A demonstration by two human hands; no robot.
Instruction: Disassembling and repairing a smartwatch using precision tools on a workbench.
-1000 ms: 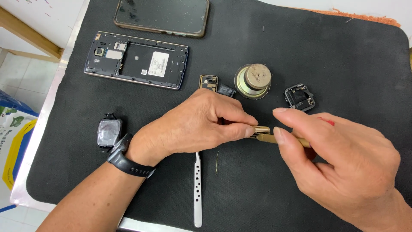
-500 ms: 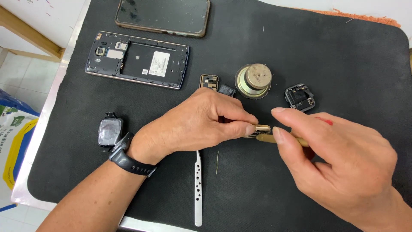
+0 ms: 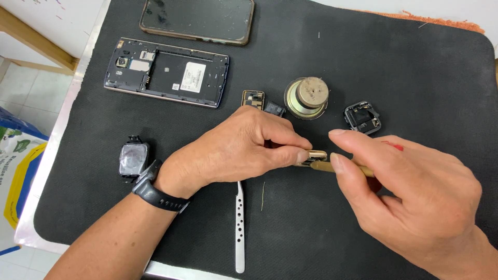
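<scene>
My left hand (image 3: 244,148) rests on a black work mat (image 3: 394,72) and pinches a small gold-coloured metal part (image 3: 316,155) between thumb and forefinger. A dark band sits on that wrist. My right hand (image 3: 415,192) comes in from the right and grips a thin tan-handled tool (image 3: 327,166), whose tip meets the metal part. Most of the part and the tool's handle are hidden by my fingers.
On the mat lie a dark phone (image 3: 197,18), an opened phone body (image 3: 166,71), a round metal speaker (image 3: 307,97), a small black watch case (image 3: 362,116), another watch case (image 3: 134,158), a small circuit part (image 3: 253,98) and white tweezers (image 3: 239,228).
</scene>
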